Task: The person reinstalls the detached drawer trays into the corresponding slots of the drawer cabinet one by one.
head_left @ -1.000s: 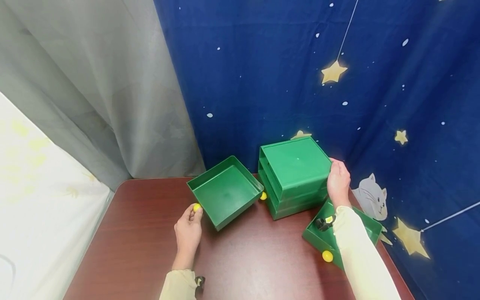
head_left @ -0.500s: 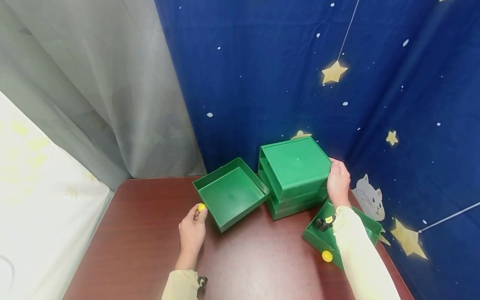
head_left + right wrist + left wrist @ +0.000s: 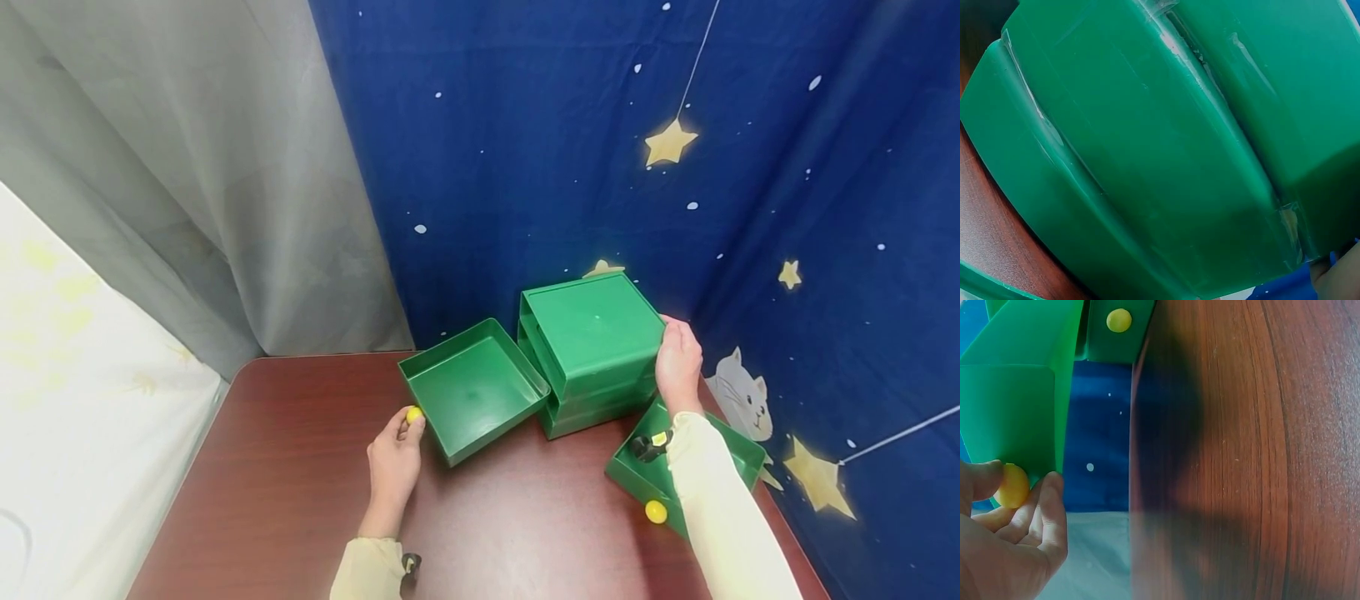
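Drawer (image 3: pixel 474 389), green and open-topped, sits on the counter (image 3: pixel 300 500) with its far corner right at the green cabinet (image 3: pixel 592 350), seemingly at the mouth of a slot; its yellow knob (image 3: pixel 413 414) is pinched between thumb and fingertips of the left hand (image 3: pixel 393 467), and the left wrist view shows that knob (image 3: pixel 1012 486) caught between curled fingers against the drawer's front wall; right hand (image 3: pixel 678 367) is wrapped round the cabinet's right rear edge, fingers curled over the top, holding it; the right wrist view shows only green cabinet wall up close; a second drawer (image 3: pixel 645 479) lies on the counter just right of the cabinet, under the right forearm, its own yellow knob (image 3: pixel 656 511) facing the near edge; behind it all hangs a dark blue star-printed backdrop (image 3: pixel 562 150), with a grey curtain (image 3: pixel 187 183) to the left.
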The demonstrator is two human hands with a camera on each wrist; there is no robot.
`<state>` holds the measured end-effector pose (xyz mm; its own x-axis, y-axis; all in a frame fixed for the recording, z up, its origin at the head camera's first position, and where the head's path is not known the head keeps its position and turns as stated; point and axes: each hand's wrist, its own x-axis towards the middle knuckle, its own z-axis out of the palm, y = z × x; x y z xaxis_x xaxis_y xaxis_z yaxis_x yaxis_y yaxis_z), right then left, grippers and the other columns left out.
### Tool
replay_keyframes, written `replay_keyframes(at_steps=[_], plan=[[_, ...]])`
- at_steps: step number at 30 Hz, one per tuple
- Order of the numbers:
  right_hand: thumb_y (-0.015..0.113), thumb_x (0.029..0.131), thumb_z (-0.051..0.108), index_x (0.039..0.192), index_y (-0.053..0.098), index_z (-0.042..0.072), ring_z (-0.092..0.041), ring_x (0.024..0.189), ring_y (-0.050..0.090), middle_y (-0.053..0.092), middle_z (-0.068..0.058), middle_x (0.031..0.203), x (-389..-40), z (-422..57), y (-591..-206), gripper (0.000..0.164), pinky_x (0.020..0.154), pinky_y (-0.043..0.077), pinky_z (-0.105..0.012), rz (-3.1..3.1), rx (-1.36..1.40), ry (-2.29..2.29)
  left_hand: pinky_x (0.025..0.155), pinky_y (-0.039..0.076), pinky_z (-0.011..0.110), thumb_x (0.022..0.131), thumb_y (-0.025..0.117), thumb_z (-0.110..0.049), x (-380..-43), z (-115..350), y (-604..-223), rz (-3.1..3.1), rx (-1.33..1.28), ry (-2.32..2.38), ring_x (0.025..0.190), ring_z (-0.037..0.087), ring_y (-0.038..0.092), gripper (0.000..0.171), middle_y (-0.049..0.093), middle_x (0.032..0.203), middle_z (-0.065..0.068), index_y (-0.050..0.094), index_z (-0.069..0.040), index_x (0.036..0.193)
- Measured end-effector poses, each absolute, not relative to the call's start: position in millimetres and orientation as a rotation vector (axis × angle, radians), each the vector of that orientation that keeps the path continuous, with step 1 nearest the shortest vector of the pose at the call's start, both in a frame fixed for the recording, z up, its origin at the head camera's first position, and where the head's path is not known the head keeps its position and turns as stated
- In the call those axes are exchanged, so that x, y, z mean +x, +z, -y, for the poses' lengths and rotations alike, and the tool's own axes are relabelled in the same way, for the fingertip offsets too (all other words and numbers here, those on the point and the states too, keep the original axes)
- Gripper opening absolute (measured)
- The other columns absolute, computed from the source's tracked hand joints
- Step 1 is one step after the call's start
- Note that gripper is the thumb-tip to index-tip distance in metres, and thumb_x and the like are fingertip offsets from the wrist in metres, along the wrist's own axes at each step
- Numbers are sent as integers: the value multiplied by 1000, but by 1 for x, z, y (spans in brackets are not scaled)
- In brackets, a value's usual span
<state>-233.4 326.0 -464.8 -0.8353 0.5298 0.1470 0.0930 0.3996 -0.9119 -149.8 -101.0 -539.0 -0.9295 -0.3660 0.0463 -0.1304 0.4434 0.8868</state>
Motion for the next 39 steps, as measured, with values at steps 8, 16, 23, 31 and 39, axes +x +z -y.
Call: replay_keyframes(at_steps=[8,16,23,31,39], plan=[[31,108,46,138,61,15,-30,139,49,58,-11,147,-233,-326,-464,52,118,34,-49,2235,-542,1443,87,57,40,98,68,-31,-149,98,-538,2477,413,-1478,97,21,74,42,79,110,8,68,-8,133],[31,108,45,138,61,14,-31,140,49,58,-12,147,-233,-325,-464,52,118,34,-49,2232,-548,1432,90,57,42,100,66,-31,-152,95,-541,2516,396,-1468,100,20,73,42,78,112,8,66,-10,136],[32,108,44,137,62,15,-32,140,50,59,-12,147,-234,-325,-465,51,117,35,-50,2230,-552,1426,88,58,42,99,67,-30,-155,93,-540,2524,373,-1454,98,21,74,41,79,111,8,67,-8,134],[31,108,45,137,62,15,-32,139,50,58,-12,147,-234,-325,-464,52,118,35,-50,2228,-555,1428,97,55,48,103,59,-34,-159,94,-541,2619,332,-1416,112,26,72,46,76,121,12,60,-10,142],[32,108,45,137,62,15,-33,140,49,58,-12,148,-235,-326,-465,52,118,34,-51,2236,-558,1426,100,54,49,105,57,-34,-165,94,-540,2649,301,-1425,117,27,70,45,73,125,14,59,-12,143]])
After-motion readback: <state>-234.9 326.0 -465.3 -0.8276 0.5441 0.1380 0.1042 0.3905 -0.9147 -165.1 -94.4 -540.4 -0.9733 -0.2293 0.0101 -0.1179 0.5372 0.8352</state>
